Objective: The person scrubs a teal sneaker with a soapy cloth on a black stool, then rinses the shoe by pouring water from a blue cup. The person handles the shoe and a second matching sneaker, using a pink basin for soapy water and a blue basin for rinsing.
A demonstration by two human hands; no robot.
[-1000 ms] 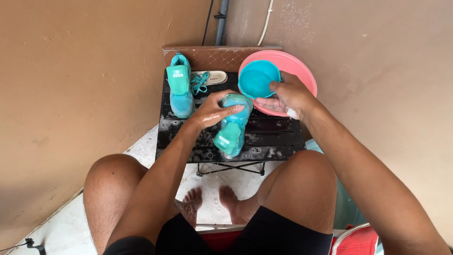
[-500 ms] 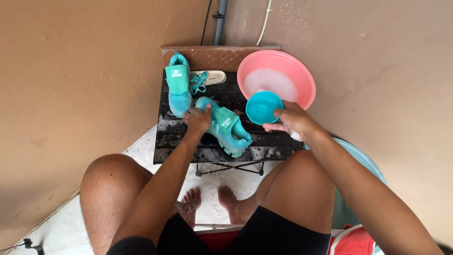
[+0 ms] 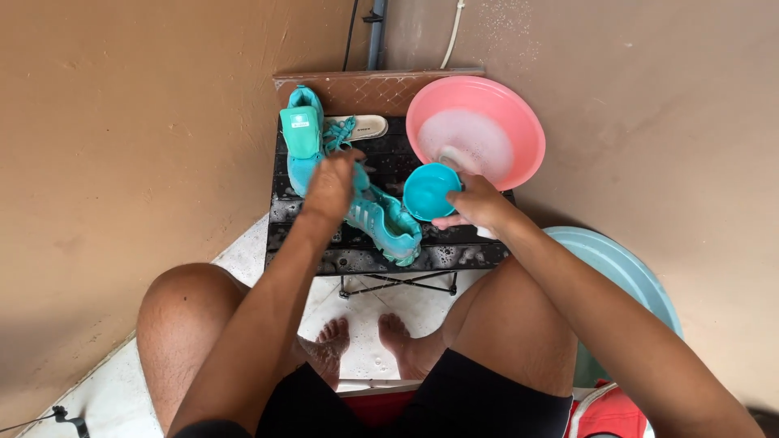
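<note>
Both arms reaching forward over the wet black table (image 3: 454, 258), mid-frame.

Left hand (image 3: 331, 188) is stretching out centre-left, fingers curling onto the heel end of the teal sneaker (image 3: 381, 223) lying beside a second teal sneaker (image 3: 302, 138); right of it, right hand (image 3: 475, 204) is bending at the wrist, fingers clamping the small blue bowl (image 3: 428, 191) at the pink basin (image 3: 511, 109) rim.
</note>
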